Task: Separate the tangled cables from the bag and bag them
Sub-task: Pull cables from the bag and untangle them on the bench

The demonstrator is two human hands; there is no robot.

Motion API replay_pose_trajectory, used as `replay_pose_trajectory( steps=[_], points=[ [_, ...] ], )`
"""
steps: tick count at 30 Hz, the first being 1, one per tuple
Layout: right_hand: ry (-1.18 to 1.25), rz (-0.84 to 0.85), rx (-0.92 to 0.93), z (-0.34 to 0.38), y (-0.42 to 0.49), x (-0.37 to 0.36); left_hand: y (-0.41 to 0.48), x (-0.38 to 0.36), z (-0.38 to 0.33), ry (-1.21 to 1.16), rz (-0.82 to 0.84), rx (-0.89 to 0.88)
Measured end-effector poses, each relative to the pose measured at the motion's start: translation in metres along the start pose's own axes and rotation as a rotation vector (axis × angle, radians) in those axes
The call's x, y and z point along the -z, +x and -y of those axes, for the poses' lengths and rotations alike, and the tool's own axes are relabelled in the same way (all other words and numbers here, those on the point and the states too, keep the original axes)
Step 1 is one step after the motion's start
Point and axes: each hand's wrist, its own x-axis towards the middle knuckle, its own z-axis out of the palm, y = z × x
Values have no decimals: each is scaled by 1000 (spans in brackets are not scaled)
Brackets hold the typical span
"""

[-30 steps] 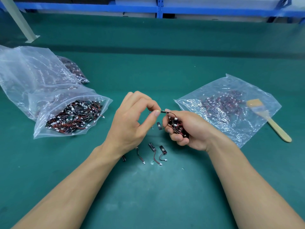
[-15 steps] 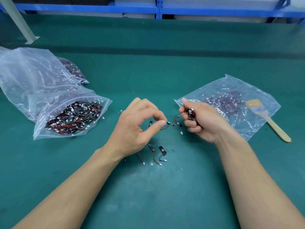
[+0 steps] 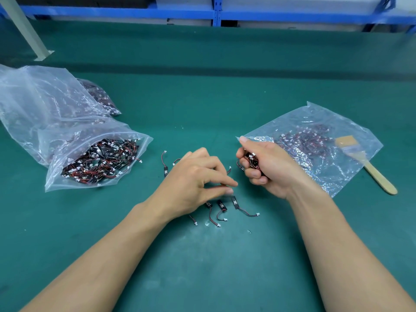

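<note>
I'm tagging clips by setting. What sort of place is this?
Probably a factory or electronics-assembly workbench. Three things suggest it: the green bench mat, the blue metal shelving behind it, and the clear plastic bags filled with small red-and-black cables for bulk sorting.

no legible txt; white print on black cable tags, too small to read

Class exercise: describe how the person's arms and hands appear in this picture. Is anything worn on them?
The left forearm and right forearm are bare as far as the frame shows, with no sleeves or cuffs in view. The left hand and right hand wear no gloves, and no watch, bracelet or ring shows. The nails visible on the fingers are short and unpainted.
</note>
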Motion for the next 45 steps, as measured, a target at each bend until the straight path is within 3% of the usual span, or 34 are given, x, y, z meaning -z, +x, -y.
replay_pose_trajectory(
  steps=[6,10,13,22,28,34,37,41,45],
  points=[
    [7,-16,94,3,-6,-10,2,6,-4,-141,-257,192],
    [-105,-81,306,13,-9,-37,8,10,-8,-578,-409,515],
    [-275,-95,493,18,-7,-58,12,10,-10,-858,-424,697],
    [-737,-169,785,10,-8,-103,10,15,-14,-1639,-392,807],
    [-885,-97,847,2,-7,-116,9,24,-8,-1851,-465,887],
    [-907,-32,866,-3,-9,-117,6,27,-3,-1831,-480,939],
    [-1115,-20,846,-4,-9,-118,6,25,3,-1771,-497,1004],
    [-1420,-81,845,-4,-10,-120,4,13,16,-1565,-640,1075],
    [-1540,-95,803,-4,-12,-121,3,4,23,-1227,-789,1098]
  ],
)
